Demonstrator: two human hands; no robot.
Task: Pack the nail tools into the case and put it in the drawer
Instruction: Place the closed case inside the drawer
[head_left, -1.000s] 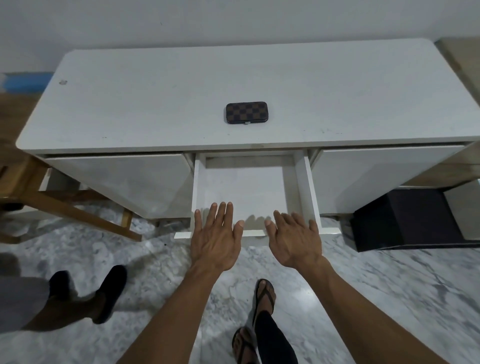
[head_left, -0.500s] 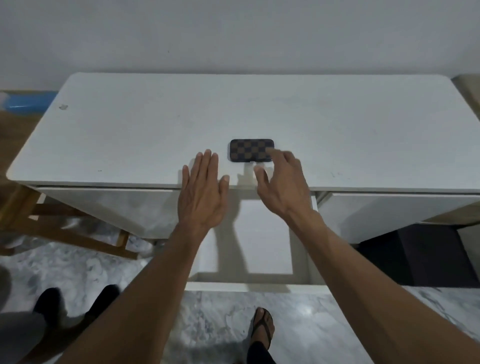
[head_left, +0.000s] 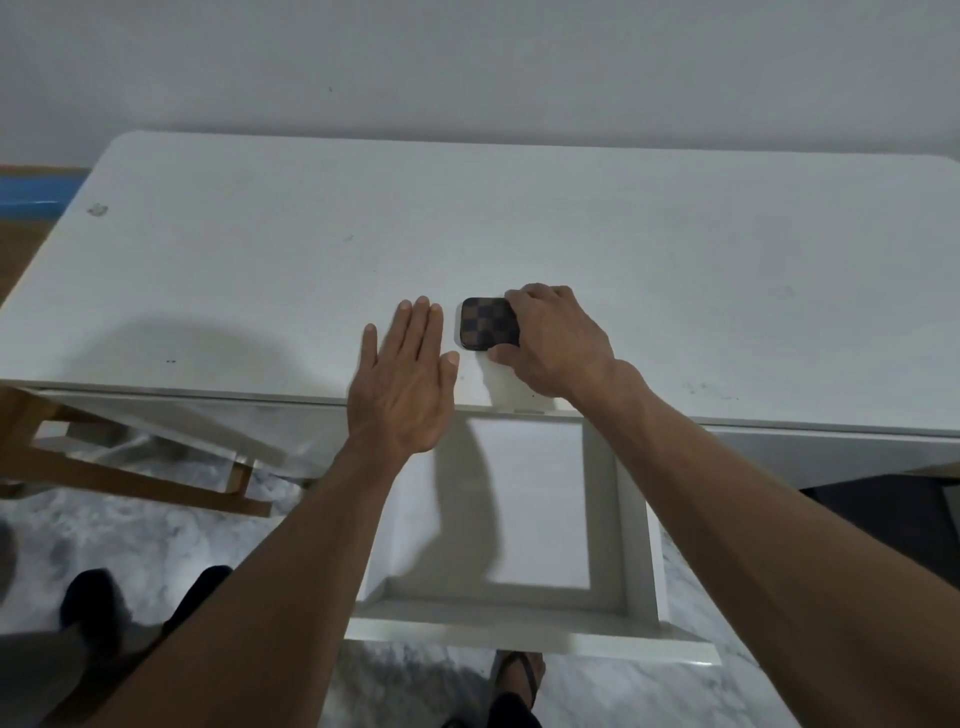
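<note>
Dim, soft overhead light; arm shadows fall in the drawer; edges warp.

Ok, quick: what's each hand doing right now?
Left hand: open, fingers straight, flat over the desk edge, holding nothing.
Right hand: curled round the checkered case on the desk top.

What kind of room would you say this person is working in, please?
Probably a room in a home, perhaps a bedroom or study. A white desk with an open drawer stands against a plain wall on a marble-patterned floor, and the right hand grips a small checkered case.
</note>
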